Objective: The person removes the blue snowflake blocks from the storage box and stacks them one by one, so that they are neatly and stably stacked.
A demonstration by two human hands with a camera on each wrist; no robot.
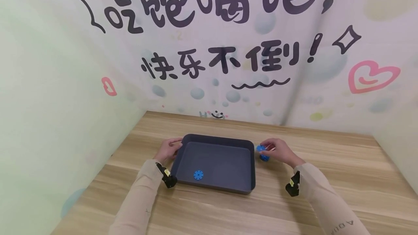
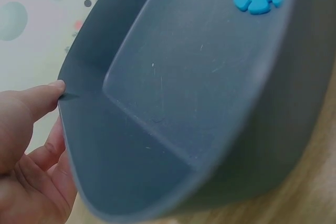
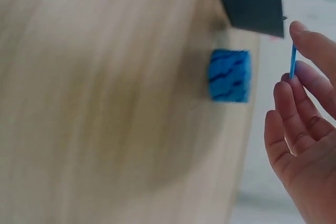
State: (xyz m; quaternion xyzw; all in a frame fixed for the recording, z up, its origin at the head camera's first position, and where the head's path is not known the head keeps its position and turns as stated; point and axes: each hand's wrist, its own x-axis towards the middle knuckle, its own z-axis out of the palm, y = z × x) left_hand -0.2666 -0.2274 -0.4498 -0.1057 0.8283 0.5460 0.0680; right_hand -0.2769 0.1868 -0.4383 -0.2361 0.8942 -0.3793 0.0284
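Note:
A dark grey rectangular tray (image 1: 225, 164) lies on the table, with one blue notched disc (image 1: 198, 175) flat on its floor near the front left. My left hand (image 1: 167, 150) holds the tray's left side; in the left wrist view the thumb is on the rim and the other fingers are outside the wall. Just right of the tray, my right hand (image 1: 278, 151) pinches a single blue notched disc (image 3: 293, 62) between thumb and fingers, edge-on in the right wrist view. Below it, a short stack of blue discs (image 3: 229, 76) stands on the table, apart from the held disc.
The wood-grain table (image 1: 209, 213) runs back to a printed wall sheet (image 1: 215, 97) with black lettering. A pale side wall (image 1: 49, 100) borders the table on the left. Each wrist carries a small black camera.

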